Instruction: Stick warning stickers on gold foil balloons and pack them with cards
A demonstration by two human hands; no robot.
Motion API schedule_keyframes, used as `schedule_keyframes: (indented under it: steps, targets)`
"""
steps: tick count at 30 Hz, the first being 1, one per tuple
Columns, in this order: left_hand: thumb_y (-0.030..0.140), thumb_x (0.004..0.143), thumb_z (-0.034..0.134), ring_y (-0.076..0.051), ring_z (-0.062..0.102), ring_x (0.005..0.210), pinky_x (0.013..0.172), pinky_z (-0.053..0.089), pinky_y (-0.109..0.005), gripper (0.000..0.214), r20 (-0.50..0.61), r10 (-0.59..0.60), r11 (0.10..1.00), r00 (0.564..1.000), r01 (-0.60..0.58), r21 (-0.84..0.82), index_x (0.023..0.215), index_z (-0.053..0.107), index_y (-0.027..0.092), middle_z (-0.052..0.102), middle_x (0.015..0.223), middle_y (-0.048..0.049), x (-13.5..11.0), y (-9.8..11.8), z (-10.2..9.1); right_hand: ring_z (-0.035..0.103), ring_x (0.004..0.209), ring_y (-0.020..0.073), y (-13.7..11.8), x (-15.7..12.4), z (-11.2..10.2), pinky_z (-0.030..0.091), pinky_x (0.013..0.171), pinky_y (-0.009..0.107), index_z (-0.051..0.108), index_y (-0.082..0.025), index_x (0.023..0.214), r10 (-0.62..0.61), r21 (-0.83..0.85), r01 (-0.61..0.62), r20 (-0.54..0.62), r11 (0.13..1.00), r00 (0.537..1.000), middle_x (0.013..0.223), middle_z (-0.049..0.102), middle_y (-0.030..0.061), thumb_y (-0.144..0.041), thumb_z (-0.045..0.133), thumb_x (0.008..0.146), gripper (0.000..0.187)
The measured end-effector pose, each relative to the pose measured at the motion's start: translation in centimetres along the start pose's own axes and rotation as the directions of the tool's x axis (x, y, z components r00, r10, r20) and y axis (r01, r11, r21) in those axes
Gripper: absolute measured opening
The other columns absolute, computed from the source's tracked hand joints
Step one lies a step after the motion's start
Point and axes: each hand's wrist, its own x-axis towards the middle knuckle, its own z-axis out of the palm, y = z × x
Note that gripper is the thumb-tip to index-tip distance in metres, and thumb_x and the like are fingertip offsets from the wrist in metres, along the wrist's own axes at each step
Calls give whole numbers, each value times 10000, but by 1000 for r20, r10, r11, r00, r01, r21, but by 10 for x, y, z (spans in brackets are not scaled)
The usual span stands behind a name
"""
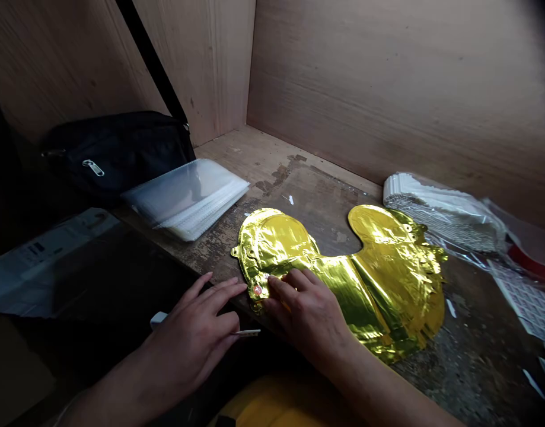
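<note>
Worn desk (321, 193) supports foil (341, 276), which could crease if right fingers (284, 290), grip unclear, press unevenly; left fingers (219, 296) are clamped on a strip (251, 333).

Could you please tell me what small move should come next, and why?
Perhaps press the red dot with the left hand, since its fingertips lie close by, and the right hand touches the gold foil beside it.

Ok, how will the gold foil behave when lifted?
The gold foil is probably floppy and light: it lies thin and wrinkled. Its glossy surface may be slippery. Doubled outlines on its left lobe suggest layers that could shift.
</note>
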Motion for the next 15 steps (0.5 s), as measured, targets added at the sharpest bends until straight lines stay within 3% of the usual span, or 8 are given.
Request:
schedule_keyframes:
  steps: [3, 5, 8, 10, 12, 15]
  targets:
    - [209, 914, 524, -213, 449, 1323, 1167, 178, -518, 151, 25, -6, 1000, 1000, 6, 1, 804, 626, 230, 541, 1389, -31, 1, -3, 2, 563, 804, 221, -2, 3, 4, 445, 718, 372, 676, -160, 974, -124, -104, 127, 35, 986, 992, 900, 671, 81, -210, 521, 934, 167]
    - [202, 910, 528, -215, 451, 1324, 1168, 166, -520, 143, 22, -1, 1000, 1000, 1, 5, 806, 623, 227, 542, 1391, -32, 2, -3, 2, 565, 803, 218, -5, 4, 5, 445, 703, 361, 660, -143, 1021, -160, -115, 164, 45, 980, 986, 938, 672, 84, -178, 588, 890, 153]
    - [189, 912, 519, -216, 449, 1328, 1169, 151, -527, 149, 33, 4, 1000, 999, -4, 10, 807, 619, 224, 534, 1404, -28, 3, -1, 1, 576, 805, 209, -11, 6, 5, 434, 700, 337, 636, -168, 1059, -102, -86, 104, 28, 991, 994, 957, 674, 73, -163, 615, 868, 192]
    - [191, 919, 511, -215, 447, 1330, 1168, 148, -530, 157, 42, -1, 1000, 999, 0, 12, 808, 616, 224, 532, 1408, -27, 4, 0, -1, 576, 764, 202, -14, 7, 4, 408, 680, 324, 646, -194, 925, -61, -81, 62, 12, 995, 998, 868, 673, 58, -154, 571, 888, 92]
    - [202, 925, 507, -215, 445, 1331, 1166, 143, -535, 157, 48, -2, 1000, 999, 2, 12, 818, 619, 225, 538, 1401, -31, 3, 0, -2, 569, 708, 194, -14, 8, 3, 377, 643, 313, 630, -194, 796, -17, -71, 17, -5, 997, 1000, 772, 659, 53, -152, 549, 890, 131]
    - [205, 931, 497, -211, 432, 1339, 1165, 131, -546, 156, 56, -7, 1000, 998, 6, 9, 839, 620, 229, 545, 1394, -32, 3, 0, -2, 558, 650, 174, -9, 11, -1, 355, 603, 287, 644, -181, 781, 126, 71, -125, -14, 990, 992, 735, 658, 46, -162, 544, 880, 143]
